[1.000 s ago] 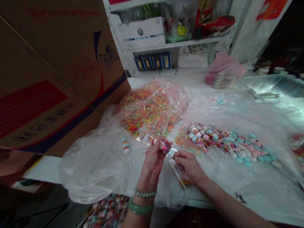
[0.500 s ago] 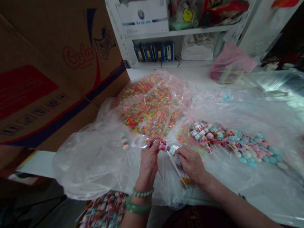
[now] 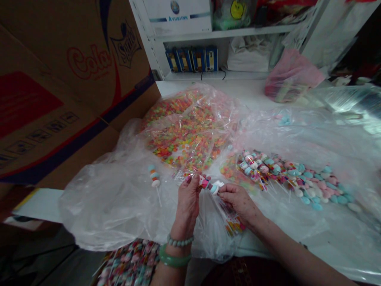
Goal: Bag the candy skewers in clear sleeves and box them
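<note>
My left hand (image 3: 187, 200) pinches the top of a candy skewer (image 3: 208, 185) with pink, white and blue pieces. My right hand (image 3: 238, 202) grips the skewer's lower end together with a narrow clear printed sleeve (image 3: 230, 218) that hangs down toward me. Both hands are closed, close together above a crumpled clear plastic sheet (image 3: 119, 202). A single bare candy skewer (image 3: 154, 180) lies on the plastic to the left of my left hand. A row of wrapped skewers (image 3: 262, 167) lies to the right, just beyond my right hand.
A large cardboard box (image 3: 65, 91) leans in at the left. Bags of small orange and green candy (image 3: 187, 131) lie ahead, loose pastel candies (image 3: 315, 186) at the right, a pink bag (image 3: 293, 79) behind. White shelves (image 3: 214, 35) stand at the back. More candy (image 3: 131, 266) sits below the table edge.
The view has tilted down a little. My hands have kept hold of the skewer and sleeve, with the sleeve drawn slightly along the candy.
</note>
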Tool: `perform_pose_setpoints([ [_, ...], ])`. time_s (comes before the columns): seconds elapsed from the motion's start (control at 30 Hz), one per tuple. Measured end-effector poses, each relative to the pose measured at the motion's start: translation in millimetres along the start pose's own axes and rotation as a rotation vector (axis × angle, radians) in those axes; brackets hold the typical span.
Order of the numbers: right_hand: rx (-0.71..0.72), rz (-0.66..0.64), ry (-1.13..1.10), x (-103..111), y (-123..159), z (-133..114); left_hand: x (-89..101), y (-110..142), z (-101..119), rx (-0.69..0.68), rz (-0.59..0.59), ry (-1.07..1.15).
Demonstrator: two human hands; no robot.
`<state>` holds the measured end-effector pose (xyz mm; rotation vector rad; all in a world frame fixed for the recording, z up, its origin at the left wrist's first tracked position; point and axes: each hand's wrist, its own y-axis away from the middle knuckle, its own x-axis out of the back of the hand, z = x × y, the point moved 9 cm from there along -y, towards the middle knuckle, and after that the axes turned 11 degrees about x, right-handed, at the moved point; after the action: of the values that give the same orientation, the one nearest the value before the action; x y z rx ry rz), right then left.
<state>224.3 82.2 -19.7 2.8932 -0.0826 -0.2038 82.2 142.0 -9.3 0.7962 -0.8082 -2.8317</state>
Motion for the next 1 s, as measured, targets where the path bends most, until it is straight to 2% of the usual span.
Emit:
perform_pose_setpoints([
  [0.13, 0.511, -0.052, 0.564, -7, 11, -43, 2.3, -3, -3, 0.087, -0.046, 0.000],
  [0.2, 0.705, -0.083, 0.806, -16, 20, -55, 5.6, -4, 2, 0.078, -0.031, -0.002],
  [0.27, 0.783, -0.081, 0.958, -20, 25, -58, 6.5, -2, 6, 0.048, -0.015, 0.007],
  [0.4, 0.826, -0.047, 1.144, -27, 26, -59, 0.8, 2, 5, 0.046, -0.023, 0.036],
  [0.5, 0.867, -0.103, 1.193, -38, 29, -57, 2.0, 1, 0, 0.073, -0.009, 0.067],
  [0.57, 0.877, -0.144, 1.153, -43, 31, -56, 5.0, 0, -8, 0.150, 0.002, 0.111],
  [0.67, 0.819, -0.137, 0.983, -40, 27, -56, 6.8, 1, -17, 0.253, -0.003, 0.164],
  [0.73, 0.712, -0.103, 0.818, -31, 20, -55, 6.0, 4, -15, 0.247, -0.021, 0.168],
  [0.8, 0.541, -0.074, 0.614, -21, 10, -47, 4.3, 7, -13, 0.229, -0.048, 0.144],
  [0.87, 0.310, -0.063, 0.353, -14, 1, -30, 2.9, 9, -12, 0.240, -0.074, 0.107],
  [0.93, 0.081, -0.082, 0.075, -15, -3, -12, 3.0, 8, -12, 0.250, -0.091, 0.078],
  [1.0, -0.075, -0.099, -0.131, -20, -2, 0, 2.4, 7, -12, 0.236, -0.113, 0.064],
])
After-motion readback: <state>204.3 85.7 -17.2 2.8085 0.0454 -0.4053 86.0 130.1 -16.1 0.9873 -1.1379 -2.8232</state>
